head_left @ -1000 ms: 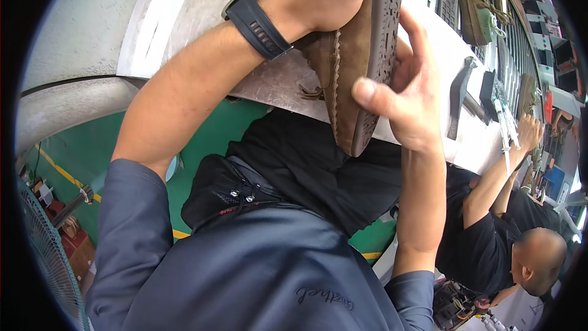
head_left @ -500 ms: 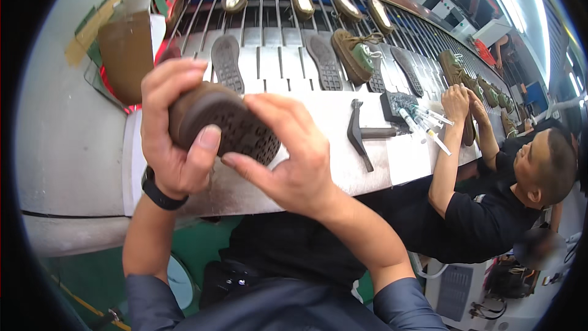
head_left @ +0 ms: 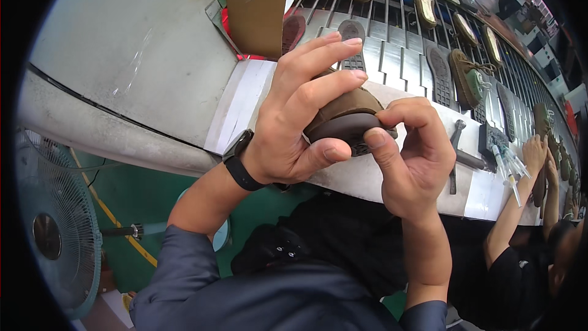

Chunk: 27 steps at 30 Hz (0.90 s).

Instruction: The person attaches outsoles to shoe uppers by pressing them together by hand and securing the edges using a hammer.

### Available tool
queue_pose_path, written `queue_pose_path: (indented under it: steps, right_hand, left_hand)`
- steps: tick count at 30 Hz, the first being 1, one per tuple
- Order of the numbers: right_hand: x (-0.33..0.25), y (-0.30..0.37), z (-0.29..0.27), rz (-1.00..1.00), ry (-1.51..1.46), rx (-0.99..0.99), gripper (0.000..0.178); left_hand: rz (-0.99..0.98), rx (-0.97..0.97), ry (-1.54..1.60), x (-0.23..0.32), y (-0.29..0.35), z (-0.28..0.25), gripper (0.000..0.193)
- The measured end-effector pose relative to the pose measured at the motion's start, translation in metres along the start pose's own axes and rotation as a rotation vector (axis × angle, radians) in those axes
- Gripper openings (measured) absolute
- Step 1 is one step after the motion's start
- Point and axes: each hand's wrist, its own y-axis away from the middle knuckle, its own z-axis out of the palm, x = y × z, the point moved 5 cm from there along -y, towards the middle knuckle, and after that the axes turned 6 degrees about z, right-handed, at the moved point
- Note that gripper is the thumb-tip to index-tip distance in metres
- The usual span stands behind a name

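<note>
**Head view: brown shoe held in both hands above the bench edge**

Head view shows the left hand (head_left: 288, 125) wrapped around a brown shoe (head_left: 344, 117), fingers curled over its matte, suede-like upper and thumb pressed under the dark rubber sole. The right hand (head_left: 413, 159) closes on the toe end, thumb flat on the moulded tread, index finger hooked over the top. The shoe sits sideways between the hands, just above the pale grey bench edge (head_left: 245, 104). A black wristband (head_left: 239, 162) circles the left wrist.

Beyond lies a slatted metal conveyor (head_left: 398, 55) carrying loose dark soles (head_left: 440, 73) and tan shoes. A brown cardboard piece (head_left: 257, 12) stands upper left. At right, another person's hands (head_left: 539, 150) work at the bench.

Against half a second earlier, the sole no longer faces the camera; the shoe has been rolled edge-on, and the view has swung closer and leftward, bringing a floor fan (head_left: 55, 233) into sight.
</note>
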Motion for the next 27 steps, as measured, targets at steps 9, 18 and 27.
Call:
queue_pose_path:
  steps: [9,18,27]
  right_hand:
    - [-0.001,0.004,0.007,-0.102,0.014,0.016,0.027]
    - [-0.006,0.009,0.015,-0.216,0.039,0.006,0.034]
    - [-0.001,0.024,0.043,-0.133,0.204,-0.065,0.046]
  left_hand:
    - [-0.009,0.013,-0.038,0.015,0.002,-0.009,0.057]
    - [-0.029,-0.066,-0.176,0.033,0.003,-0.021,0.049]
    - [-0.265,0.141,-0.099,0.044,0.084,-0.028,0.035]
